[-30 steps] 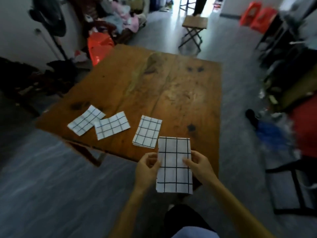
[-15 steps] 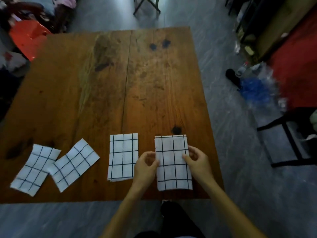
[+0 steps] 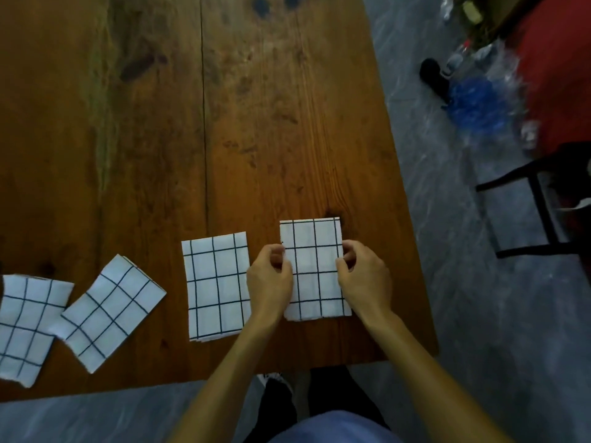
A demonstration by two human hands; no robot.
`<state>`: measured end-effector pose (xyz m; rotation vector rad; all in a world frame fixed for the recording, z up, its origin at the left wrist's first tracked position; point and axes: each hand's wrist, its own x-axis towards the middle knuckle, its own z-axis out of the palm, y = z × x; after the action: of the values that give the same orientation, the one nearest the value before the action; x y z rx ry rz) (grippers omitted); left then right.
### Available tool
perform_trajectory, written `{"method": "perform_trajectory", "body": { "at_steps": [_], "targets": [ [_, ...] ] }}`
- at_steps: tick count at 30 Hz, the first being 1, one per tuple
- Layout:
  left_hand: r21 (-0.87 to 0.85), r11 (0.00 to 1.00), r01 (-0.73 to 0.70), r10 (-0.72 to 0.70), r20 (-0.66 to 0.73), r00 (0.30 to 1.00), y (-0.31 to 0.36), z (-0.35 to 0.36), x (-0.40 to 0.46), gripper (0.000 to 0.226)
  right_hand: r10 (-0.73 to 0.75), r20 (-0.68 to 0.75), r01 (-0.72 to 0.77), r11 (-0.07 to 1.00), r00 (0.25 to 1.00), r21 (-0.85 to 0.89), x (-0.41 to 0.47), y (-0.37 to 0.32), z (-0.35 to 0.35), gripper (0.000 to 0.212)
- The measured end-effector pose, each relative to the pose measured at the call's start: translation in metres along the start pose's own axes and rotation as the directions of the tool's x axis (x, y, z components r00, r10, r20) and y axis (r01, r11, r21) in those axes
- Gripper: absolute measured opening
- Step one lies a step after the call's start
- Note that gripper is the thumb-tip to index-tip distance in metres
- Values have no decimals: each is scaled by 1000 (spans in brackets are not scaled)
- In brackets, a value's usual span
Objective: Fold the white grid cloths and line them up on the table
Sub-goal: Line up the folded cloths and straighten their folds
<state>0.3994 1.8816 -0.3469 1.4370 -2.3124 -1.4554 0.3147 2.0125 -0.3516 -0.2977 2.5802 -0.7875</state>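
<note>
Cloth (image 3: 315, 270) number four, overhanging the near edge a second ago, now lies flat by the desk's (image 3: 160, 123) near right corner, both hands' fingers (image 3: 277, 251) pinching its sides, ending the row.

From my remote seat, the surface (image 3: 287, 139) reads as brown wood, stained and visibly grained, with dark knots and a faint sheen. The folded grid cloths, such as the one under my hands (image 3: 315, 270) and its neighbour (image 3: 216, 286), look like matt white woven fabric with thin dark lines. The floor (image 3: 463, 282) appears smooth, grey and slightly glossy.
</note>
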Motion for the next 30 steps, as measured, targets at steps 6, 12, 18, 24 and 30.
{"method": "perform_trajectory", "body": {
  "at_steps": [6,12,18,24,30],
  "targets": [
    [68,996,-57,59,-20,998,-4,-2,-2,28,6,-56,-7,1000,998,-26,-5,-5,7,37],
    [126,992,-28,56,-220,974,-32,-52,-9,34,-394,1,392,914,919,-102,-17,-30,24,34],
    [248,958,145,-72,-282,957,-72,-97,-2,51,-455,226,477,877,861,-51,-46,-81,85,36],
    [217,971,101,-44,-256,966,-78,-99,11,50,-423,185,449,884,887,-129,-53,-94,112,37],
    [244,967,77,-6,-278,961,-78,-99,12,48,-415,144,431,895,898,-115,-49,-96,111,39]
  ]
}}
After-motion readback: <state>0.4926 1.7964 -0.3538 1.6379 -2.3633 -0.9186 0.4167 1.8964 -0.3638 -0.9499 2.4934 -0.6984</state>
